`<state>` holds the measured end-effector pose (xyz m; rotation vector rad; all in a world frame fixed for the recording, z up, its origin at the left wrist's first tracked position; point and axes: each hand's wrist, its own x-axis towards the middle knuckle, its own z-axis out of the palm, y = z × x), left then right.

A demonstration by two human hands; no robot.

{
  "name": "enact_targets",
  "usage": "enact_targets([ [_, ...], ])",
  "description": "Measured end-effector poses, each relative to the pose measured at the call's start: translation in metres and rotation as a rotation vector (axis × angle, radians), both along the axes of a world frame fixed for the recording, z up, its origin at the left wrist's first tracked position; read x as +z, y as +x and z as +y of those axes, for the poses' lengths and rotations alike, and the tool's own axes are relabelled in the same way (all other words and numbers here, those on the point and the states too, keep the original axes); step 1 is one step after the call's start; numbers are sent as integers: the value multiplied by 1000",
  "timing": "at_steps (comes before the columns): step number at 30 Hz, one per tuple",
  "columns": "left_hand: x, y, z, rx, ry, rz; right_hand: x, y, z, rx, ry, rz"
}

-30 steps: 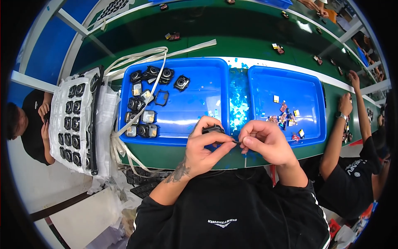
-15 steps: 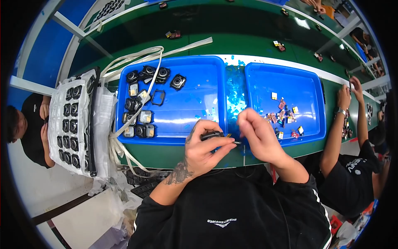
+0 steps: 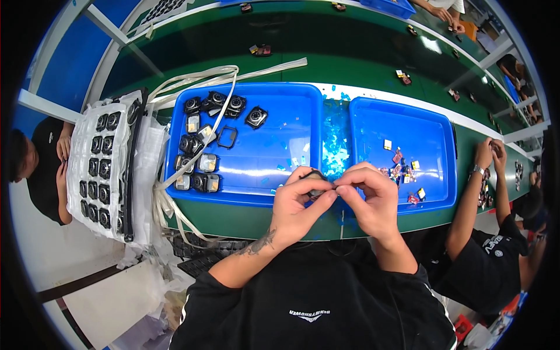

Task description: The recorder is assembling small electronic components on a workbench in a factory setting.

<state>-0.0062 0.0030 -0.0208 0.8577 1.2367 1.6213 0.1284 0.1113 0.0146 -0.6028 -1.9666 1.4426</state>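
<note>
My left hand (image 3: 298, 204) holds a small black watch case (image 3: 315, 177) between thumb and fingers, over the near edge of the table. Pinched closed, my right hand (image 3: 371, 197) meets the left fingertips at the case's side; what it grips is hidden. Ahead and left, a blue tray (image 3: 280, 88) holds black watch cases (image 3: 256, 117), some with light faces, and an open black frame (image 3: 227, 137). To the right, a second blue tray (image 3: 431, 125) contains several small red, yellow and white electronic parts (image 3: 398, 170).
Blue film scraps (image 3: 333, 146) litter the gap between the trays. White straps (image 3: 166, 201) cross the left tray. At the left stands a padded white rack of watch cases (image 3: 105, 169). Co-workers sit left and right; a green conveyor (image 3: 326, 41) carries small parts beyond the trays.
My right hand has come left and down, from apart to touching my left fingertips. My left hand has turned the watch case. The co-worker's hands at right have drawn together.
</note>
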Motion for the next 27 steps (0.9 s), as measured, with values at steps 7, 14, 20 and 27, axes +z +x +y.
enact_targets([
  [7,13,-13,-1,33,17,-192,3,6,1,-114,-219,-28],
  [14,13,-15,-4,-20,-9,-189,14,-7,-5,-12,-5,-132],
  [20,9,-17,-10,-35,43,-210,30,-14,-1,62,83,-255],
  [27,5,-13,-15,-11,34,-131,31,-19,-6,15,114,-214],
])
